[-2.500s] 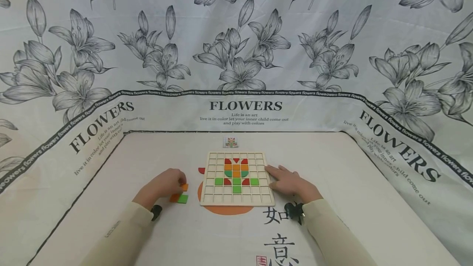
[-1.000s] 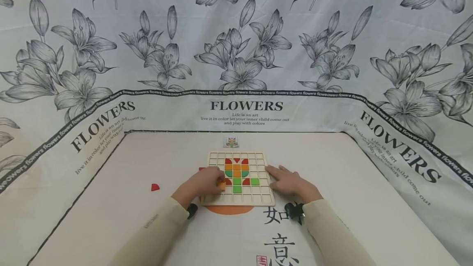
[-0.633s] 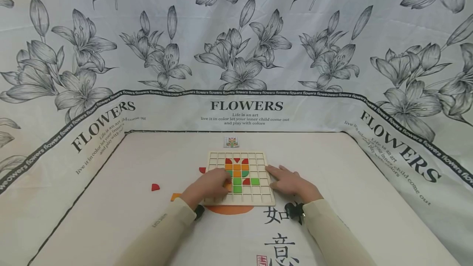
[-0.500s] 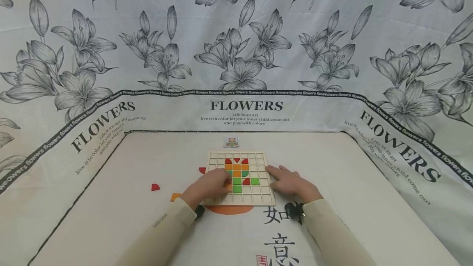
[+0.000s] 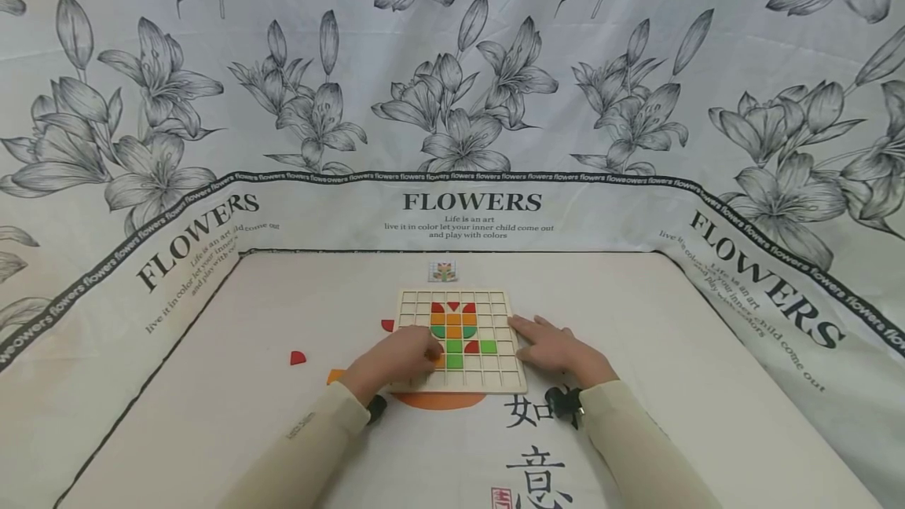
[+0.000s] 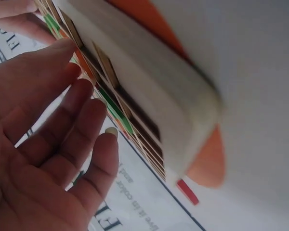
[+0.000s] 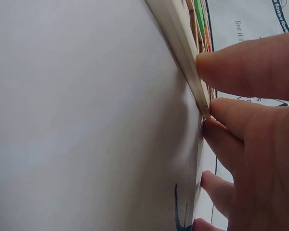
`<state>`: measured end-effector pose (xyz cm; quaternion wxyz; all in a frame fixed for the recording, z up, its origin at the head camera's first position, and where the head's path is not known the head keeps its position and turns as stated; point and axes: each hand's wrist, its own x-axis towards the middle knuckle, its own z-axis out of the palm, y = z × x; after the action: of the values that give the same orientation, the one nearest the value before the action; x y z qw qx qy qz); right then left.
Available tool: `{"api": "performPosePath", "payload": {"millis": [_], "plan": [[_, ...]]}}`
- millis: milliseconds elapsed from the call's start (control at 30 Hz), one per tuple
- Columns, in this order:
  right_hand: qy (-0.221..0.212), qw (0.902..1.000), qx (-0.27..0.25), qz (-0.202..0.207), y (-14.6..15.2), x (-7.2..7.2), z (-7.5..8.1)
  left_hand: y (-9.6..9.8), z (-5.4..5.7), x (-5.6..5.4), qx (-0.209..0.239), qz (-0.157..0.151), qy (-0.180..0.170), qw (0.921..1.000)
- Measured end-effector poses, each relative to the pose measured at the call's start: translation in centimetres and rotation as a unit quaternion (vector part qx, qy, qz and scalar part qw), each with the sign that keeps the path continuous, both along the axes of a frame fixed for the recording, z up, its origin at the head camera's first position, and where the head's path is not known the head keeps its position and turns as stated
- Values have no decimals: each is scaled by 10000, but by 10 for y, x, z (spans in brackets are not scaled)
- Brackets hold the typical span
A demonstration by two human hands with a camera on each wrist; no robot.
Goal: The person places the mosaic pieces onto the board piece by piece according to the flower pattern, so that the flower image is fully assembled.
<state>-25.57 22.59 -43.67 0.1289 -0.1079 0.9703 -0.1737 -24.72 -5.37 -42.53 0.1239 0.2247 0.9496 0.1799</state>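
Note:
In the head view, my left hand [image 5: 397, 358] is over the left part of a pale wooden grid board [image 5: 495, 379], its fingertips at an orange square tile [image 5: 441, 363] in a lower cell. The left wrist view has the thumb and index tips at the board's surface, the other fingers loosely bent. Red, orange and green tiles form a flower-like pattern on the board; my left hand hides part of it. My right hand [image 5: 558, 348] rests at the board's right edge, with thumb and fingertips touching its rim [image 7: 183, 53] in the right wrist view.
A small picture card [image 5: 442, 272] lies behind the board. Left of it are a red quarter-round tile [image 5: 298, 358] and another red tile [image 5: 387, 325] by the board's edge. An orange tile [image 5: 335, 375] is partly hidden by my left sleeve. Flower-printed cloth [image 5: 467, 100] stands behind.
My left hand picked up an orange tile from the table at the left and carried it right onto the board. It has since drawn back slightly. The right hand stays put.

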Motion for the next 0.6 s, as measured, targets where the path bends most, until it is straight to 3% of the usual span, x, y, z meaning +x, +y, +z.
{"api": "performPosePath", "payload": {"millis": [233,467,600], "plan": [[-17,10000,-11,0,0,1,2,-19,2,-1,279,-61,7,9996],[-39,10000,-28,3,-1,0,1,-40,10,-2,462,384,-357,9976],[-48,10000,-19,-15,-1,1,1,-54,15,-2,312,427,-357,9980]]}}
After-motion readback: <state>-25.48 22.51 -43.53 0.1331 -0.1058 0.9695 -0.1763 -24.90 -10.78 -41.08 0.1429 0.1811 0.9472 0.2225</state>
